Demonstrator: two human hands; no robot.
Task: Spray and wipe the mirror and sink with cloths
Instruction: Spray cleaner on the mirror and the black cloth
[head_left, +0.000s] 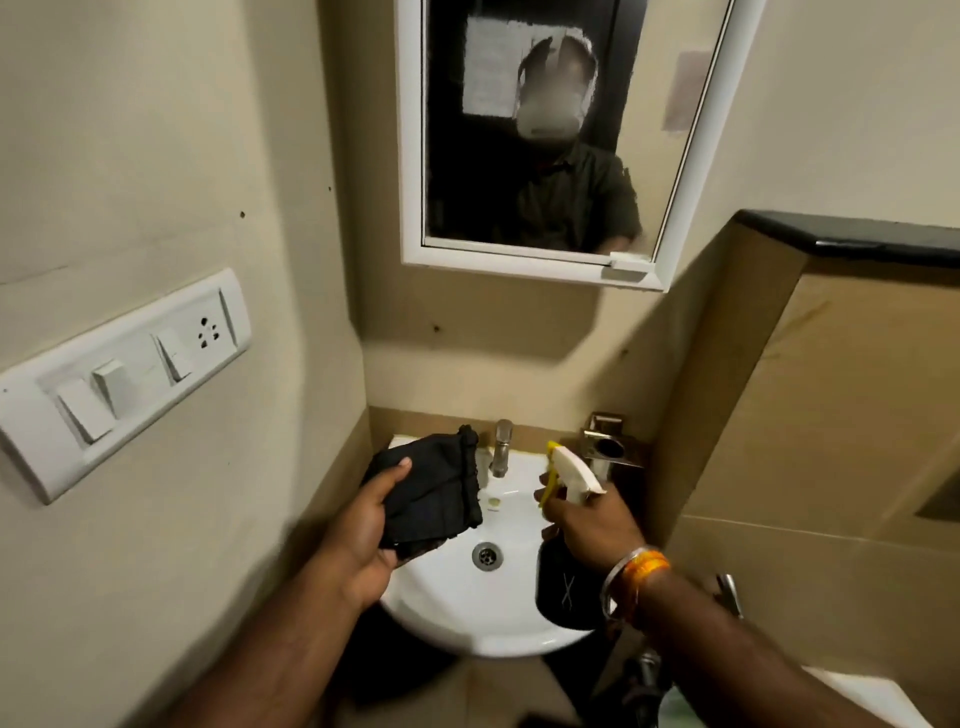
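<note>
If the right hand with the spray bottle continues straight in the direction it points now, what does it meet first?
Probably the tap. The right hand aims the spray bottle up-left over the sink, though depth is unclear.

Beige walls (156, 156) (scuffed), white switchboard (122, 376)

The mirror (545, 156) runs off the top edge. The right hand (592, 525) covers the spray bottle (563, 592) neck; the bottle hides part of the sink (467, 618) rim. Its label is perhaps an X, too small to read.
</note>
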